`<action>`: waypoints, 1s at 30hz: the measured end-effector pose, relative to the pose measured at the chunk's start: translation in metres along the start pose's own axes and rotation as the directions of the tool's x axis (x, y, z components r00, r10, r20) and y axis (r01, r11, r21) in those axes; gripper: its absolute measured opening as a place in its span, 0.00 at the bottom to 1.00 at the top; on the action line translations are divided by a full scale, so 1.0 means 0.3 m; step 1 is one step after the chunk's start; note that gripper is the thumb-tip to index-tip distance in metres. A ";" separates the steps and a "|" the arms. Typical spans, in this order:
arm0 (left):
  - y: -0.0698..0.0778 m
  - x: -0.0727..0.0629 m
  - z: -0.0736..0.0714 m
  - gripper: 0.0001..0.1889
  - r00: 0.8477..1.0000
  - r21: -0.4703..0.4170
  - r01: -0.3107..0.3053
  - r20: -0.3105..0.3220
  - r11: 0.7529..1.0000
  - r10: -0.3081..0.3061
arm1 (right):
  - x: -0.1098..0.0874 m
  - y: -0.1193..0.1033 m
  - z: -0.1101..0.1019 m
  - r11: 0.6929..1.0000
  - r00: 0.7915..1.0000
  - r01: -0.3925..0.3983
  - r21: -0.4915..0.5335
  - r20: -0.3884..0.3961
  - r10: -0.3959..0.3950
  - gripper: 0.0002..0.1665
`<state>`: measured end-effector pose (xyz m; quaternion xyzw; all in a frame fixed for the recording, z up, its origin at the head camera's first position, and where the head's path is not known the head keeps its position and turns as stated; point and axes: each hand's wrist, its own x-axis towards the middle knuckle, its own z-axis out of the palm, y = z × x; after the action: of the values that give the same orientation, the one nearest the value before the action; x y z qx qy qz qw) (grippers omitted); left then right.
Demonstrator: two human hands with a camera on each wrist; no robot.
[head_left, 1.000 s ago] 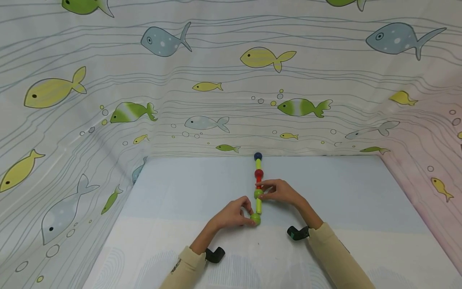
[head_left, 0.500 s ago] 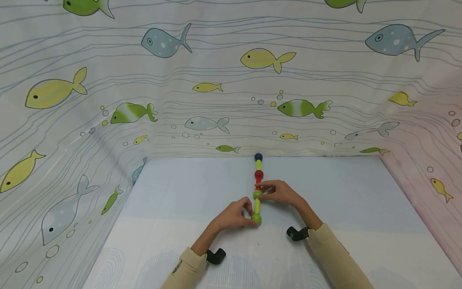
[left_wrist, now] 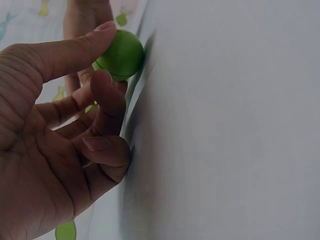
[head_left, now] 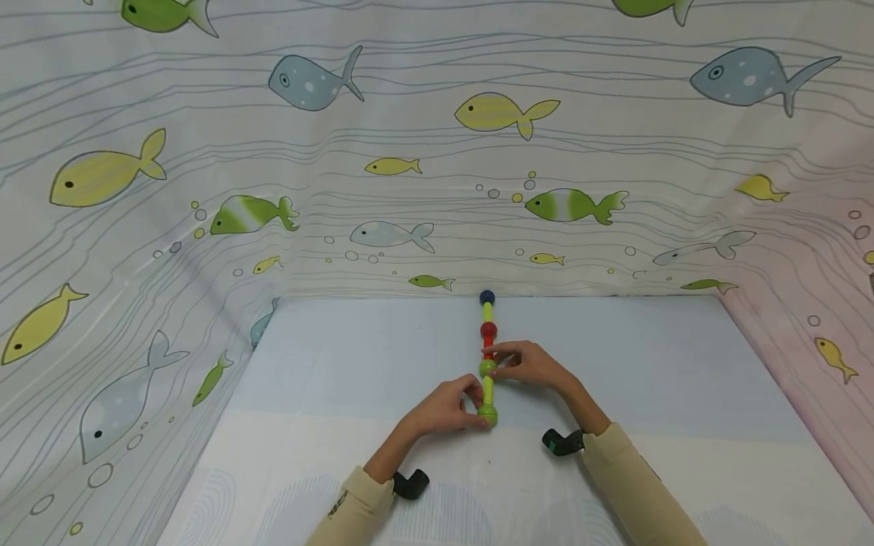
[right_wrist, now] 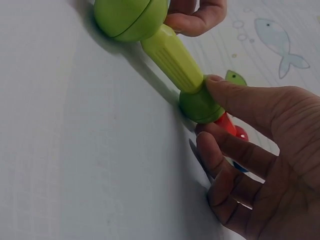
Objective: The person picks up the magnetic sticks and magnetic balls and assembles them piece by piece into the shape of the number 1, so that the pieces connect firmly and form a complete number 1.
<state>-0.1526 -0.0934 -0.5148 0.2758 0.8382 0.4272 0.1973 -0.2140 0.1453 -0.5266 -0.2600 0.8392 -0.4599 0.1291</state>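
A straight chain of coloured balls and rods lies on the table, running away from the person. My left hand (head_left: 444, 406) pinches the nearest green ball (left_wrist: 124, 56) between thumb and fingers. That ball meets the end of a yellow-green rod (right_wrist: 172, 59). At the rod's far end, my right hand (head_left: 534, 364) pinches a second green ball (right_wrist: 200, 106) with thumb and index finger, its other fingers curled loosely below. Beyond it come a red rod (right_wrist: 226, 123), partly behind the fingers, a red ball (head_left: 488, 330), another yellow-green rod (head_left: 488, 312) and a blue ball (head_left: 487, 297).
The pale blue and white table (head_left: 341, 341) ends at a backdrop (head_left: 437, 205) printed with fish, which also rises at both sides. The blue ball sits close to the back edge. A black wrist device (head_left: 412, 484) sticks out beside the left cuff, another (head_left: 563, 441) beside the right.
A small gap showed between the nearest green ball and the yellow-green rod; now they meet. The left hand has shifted slightly right with the ball. The right hand has kept its grip.
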 end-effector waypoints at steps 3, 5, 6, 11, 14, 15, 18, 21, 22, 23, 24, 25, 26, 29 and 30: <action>-0.001 -0.001 0.001 0.20 1.000 0.000 -0.003 -0.002 1.000 0.003 | 0.000 0.001 0.001 1.000 1.000 0.007 -0.003 0.002 -0.007 0.29; -0.001 -0.001 0.001 0.20 1.000 0.002 -0.005 -0.002 1.000 0.005 | 0.000 0.001 0.001 1.000 1.000 0.010 -0.011 0.002 -0.010 0.29; -0.001 -0.001 0.001 0.20 1.000 0.001 -0.006 -0.001 1.000 0.006 | -0.001 0.001 0.001 1.000 1.000 0.011 -0.013 0.003 -0.011 0.29; -0.006 0.000 0.004 0.19 1.000 -0.001 -0.022 0.002 1.000 0.022 | -0.001 -0.006 0.004 1.000 1.000 0.008 -0.016 0.012 -0.008 0.29; -0.008 0.001 0.007 0.18 0.999 0.007 -0.032 0.003 0.999 0.032 | -0.001 -0.011 0.005 1.000 1.000 -0.001 -0.017 0.015 0.001 0.29; -0.007 0.001 0.007 0.18 1.000 0.010 -0.031 0.003 0.999 0.031 | -0.001 -0.012 0.005 1.000 1.000 -0.005 -0.017 0.015 0.005 0.29; -0.004 0.000 0.007 0.18 1.000 0.017 -0.018 0.002 1.000 0.018 | 0.001 -0.013 0.004 1.000 1.000 -0.015 -0.014 0.019 0.015 0.29; -0.001 0.000 0.006 0.17 1.000 0.021 -0.001 0.001 1.000 0.001 | 0.002 -0.014 0.003 1.000 0.999 -0.022 -0.013 0.023 0.022 0.28; -0.001 0.000 0.006 0.17 1.000 0.023 0.002 0.000 1.000 -0.002 | 0.002 -0.013 0.003 1.000 0.999 -0.021 -0.014 0.025 0.021 0.28; -0.001 0.000 0.007 0.17 1.000 0.024 0.004 -0.001 1.000 -0.004 | 0.003 -0.012 0.003 1.000 0.999 -0.019 -0.014 0.026 0.020 0.28; -0.001 0.001 0.008 0.17 1.000 0.025 0.002 -0.002 1.000 -0.002 | 0.003 -0.015 0.003 1.000 0.999 -0.021 -0.010 0.028 0.021 0.28; -0.001 0.001 0.008 0.17 1.000 0.026 0.001 -0.003 1.000 -0.001 | 0.003 -0.015 0.003 1.000 0.999 -0.018 -0.006 0.029 0.018 0.29; -0.001 0.002 0.008 0.17 1.000 0.027 -0.002 -0.004 1.000 0.002 | 0.004 -0.015 0.003 1.000 0.999 -0.015 -0.004 0.031 0.015 0.29; -0.003 0.003 0.009 0.17 1.000 0.028 -0.009 -0.004 1.000 0.009 | 0.004 -0.016 0.005 1.000 0.999 -0.009 0.011 0.035 0.008 0.29; -0.002 0.002 0.009 0.17 1.000 0.029 -0.011 -0.003 1.000 0.011 | 0.004 -0.016 0.006 1.000 0.999 -0.008 0.016 0.035 0.007 0.30</action>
<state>-0.1517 -0.0917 -0.5168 0.2824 0.8431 0.4166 0.1896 -0.2128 0.1412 -0.5234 -0.2639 0.8341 -0.4613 0.1475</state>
